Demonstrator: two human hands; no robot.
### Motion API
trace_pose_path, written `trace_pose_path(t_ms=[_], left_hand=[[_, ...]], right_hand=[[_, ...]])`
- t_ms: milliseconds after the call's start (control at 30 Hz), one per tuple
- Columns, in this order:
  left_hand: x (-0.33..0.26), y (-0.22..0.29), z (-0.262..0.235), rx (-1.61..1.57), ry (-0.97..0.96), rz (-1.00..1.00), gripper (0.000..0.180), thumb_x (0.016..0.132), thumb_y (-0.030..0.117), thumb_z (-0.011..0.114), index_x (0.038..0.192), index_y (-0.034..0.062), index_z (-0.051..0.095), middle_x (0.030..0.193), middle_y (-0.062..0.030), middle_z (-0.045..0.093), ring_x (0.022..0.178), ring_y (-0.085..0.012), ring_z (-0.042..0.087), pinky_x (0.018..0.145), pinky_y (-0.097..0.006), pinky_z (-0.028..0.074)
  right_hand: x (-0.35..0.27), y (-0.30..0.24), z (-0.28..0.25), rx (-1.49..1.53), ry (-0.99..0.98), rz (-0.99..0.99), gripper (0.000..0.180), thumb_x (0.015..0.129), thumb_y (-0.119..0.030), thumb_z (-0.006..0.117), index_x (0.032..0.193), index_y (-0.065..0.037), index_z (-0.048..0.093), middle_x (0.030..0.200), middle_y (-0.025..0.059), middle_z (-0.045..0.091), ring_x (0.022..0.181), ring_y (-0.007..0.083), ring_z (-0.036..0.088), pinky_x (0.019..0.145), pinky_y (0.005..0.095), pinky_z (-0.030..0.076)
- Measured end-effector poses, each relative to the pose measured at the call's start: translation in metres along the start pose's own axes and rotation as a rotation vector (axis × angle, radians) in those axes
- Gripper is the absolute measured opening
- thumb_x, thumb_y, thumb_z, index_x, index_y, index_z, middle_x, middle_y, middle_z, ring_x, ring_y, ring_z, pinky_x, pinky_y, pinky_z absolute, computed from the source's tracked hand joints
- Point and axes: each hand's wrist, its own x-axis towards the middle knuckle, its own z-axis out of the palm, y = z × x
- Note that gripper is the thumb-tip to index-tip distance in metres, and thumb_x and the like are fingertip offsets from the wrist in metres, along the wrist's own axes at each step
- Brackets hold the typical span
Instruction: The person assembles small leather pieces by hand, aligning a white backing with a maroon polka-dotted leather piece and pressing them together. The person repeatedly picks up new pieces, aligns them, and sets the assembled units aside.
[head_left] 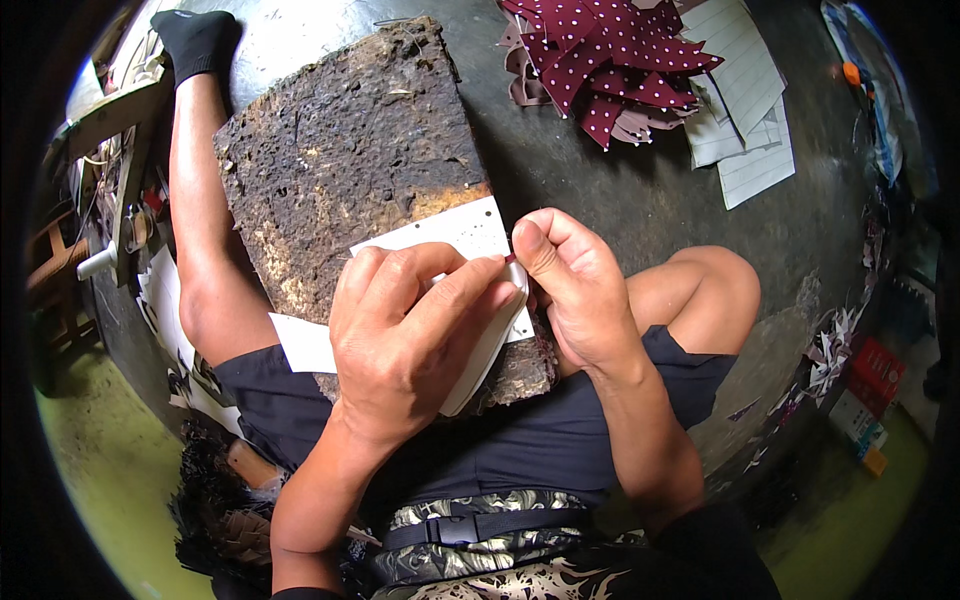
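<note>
A white card point(458, 226) with small dark dots lies on a rough, dark slab point(340, 150) across my lap. My left hand point(400, 325) is closed over the card, thumb and fingertips pinched together near its right edge. A tiny dark red bit point(511, 258), perhaps cloth, shows at those fingertips. My right hand point(580, 290) is right beside it, fingers curled in and thumb up against them at the card's edge. What the right fingers hold, if anything, is hidden. Another white piece point(303, 343) sticks out to the left, under my left hand.
Dark red cloth pieces with white dots point(610, 60) are heaped on the floor at the far right of the slab. Lined paper sheets point(755, 130) lie by them. Scraps point(830, 345) and a red packet point(876, 376) are at the right. Wooden furniture point(120, 110) stands left.
</note>
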Motion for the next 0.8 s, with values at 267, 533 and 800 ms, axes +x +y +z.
trace_pose_path(t_ms=[267,533,800], left_hand=[[0.003,0.0,-0.002,0.017,-0.016,0.007,0.027,0.086,0.018,0.097,0.11,0.0139,0.086,0.096,-0.0018,0.072,0.082,-0.0232,0.064,0.073,-0.04,0.052],[0.002,0.001,-0.002,0.0,-0.007,-0.002,0.027,0.085,0.017,0.097,0.11,0.0138,0.086,0.098,-0.0018,0.073,0.083,-0.0231,0.063,0.075,-0.039,0.052],[0.002,0.0,-0.001,0.014,-0.004,0.009,0.028,0.084,0.017,0.097,0.11,0.015,0.086,0.099,-0.0002,0.073,0.083,-0.0225,0.06,0.078,-0.038,0.05]], right_hand=[[0.002,-0.002,0.002,-0.181,-0.014,-0.13,0.029,0.117,-0.034,0.075,0.112,-0.006,0.071,0.099,-0.0053,0.069,0.089,0.0009,0.057,0.079,0.0205,0.049],[0.004,0.005,-0.007,0.02,-0.016,-0.061,0.028,0.115,-0.034,0.077,0.113,-0.007,0.072,0.097,-0.0031,0.071,0.084,0.0024,0.061,0.073,0.0212,0.051],[0.004,0.002,-0.009,-0.014,0.067,0.011,0.027,0.115,-0.033,0.077,0.111,-0.007,0.072,0.095,-0.004,0.071,0.084,0.0017,0.061,0.073,0.0207,0.05]])
